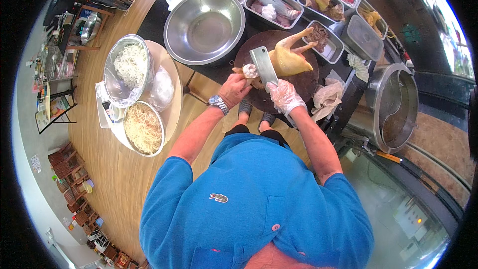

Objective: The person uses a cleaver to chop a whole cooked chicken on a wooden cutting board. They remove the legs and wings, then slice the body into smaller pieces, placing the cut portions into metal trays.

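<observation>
A plucked whole chicken point(289, 58) lies on a round dark chopping board point(308, 89), legs pointing up and to the right. My right hand point(285, 97), in a clear plastic glove, is closed on the handle of a steel cleaver point(263, 65). The cleaver's broad blade stands between the chicken's body and a paler, bony piece of poultry point(249, 71). Bare, with a metal watch at the wrist, my left hand point(235, 89) grips the lower left end of that piece. Where the blade's edge meets the meat is hidden.
A large steel bowl point(204, 28) stands left of the board. Metal trays of meat point(274, 7) line the back. A crumpled cloth point(328, 97) lies at the board's right, near a big steel pot point(377, 108). Bowls of noodles point(143, 129) sit on a round table at left.
</observation>
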Available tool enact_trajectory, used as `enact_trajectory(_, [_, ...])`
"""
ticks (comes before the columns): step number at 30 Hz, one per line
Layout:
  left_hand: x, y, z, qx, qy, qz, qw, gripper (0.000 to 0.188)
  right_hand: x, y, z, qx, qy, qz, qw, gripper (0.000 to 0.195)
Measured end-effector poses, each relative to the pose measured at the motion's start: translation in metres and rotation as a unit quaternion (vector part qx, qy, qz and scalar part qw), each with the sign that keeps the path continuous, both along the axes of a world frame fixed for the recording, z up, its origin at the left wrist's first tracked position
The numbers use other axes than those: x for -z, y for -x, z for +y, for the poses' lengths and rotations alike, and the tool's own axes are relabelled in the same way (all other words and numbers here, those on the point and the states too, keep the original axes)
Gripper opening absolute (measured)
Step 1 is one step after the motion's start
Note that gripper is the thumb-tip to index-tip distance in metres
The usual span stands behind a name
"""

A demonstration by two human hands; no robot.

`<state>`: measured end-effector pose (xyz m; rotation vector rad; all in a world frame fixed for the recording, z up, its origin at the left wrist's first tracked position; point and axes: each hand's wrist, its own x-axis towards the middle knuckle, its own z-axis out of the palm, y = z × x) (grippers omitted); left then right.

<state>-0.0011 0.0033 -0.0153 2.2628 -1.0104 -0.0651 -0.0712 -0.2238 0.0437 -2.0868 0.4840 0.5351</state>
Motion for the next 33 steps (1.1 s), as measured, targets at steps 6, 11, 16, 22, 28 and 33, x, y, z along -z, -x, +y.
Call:
enact_trajectory(6, [0.015, 0.010, -0.008, -0.076, 0.016, -0.023, 0.997, 0.022, 0.000, -0.009, 0.015, -0.027, 0.152, -0.103, 0.983, 0.038])
enact_trajectory(11, [0.013, 0.009, -0.001, -0.059, 0.021, -0.002, 0.998, 0.022, -0.018, 0.000, 0.013, 0.007, 0.099, -0.067, 0.993, 0.038])
enact_trajectory(16, [0.009, 0.002, 0.002, -0.041, -0.008, -0.005, 0.999, 0.021, -0.008, 0.014, 0.010, -0.043, 0.115, -0.056, 0.991, 0.037])
enact_trajectory(22, [-0.029, -0.005, -0.006, -0.005, -0.012, -0.017, 1.000, 0.018, 0.001, 0.007, 0.009, -0.007, 0.038, -0.034, 0.999, 0.037])
enact_trajectory(28, [-0.036, -0.013, -0.013, 0.003, -0.067, -0.008, 0.998, 0.015, 0.009, -0.032, 0.016, 0.037, 0.004, -0.004, 0.999, 0.039])
enact_trajectory(33, [-0.013, -0.021, 0.006, 0.008, -0.042, 0.031, 0.999, 0.010, -0.031, -0.011, 0.005, 0.087, -0.131, 0.166, 0.974, 0.038])
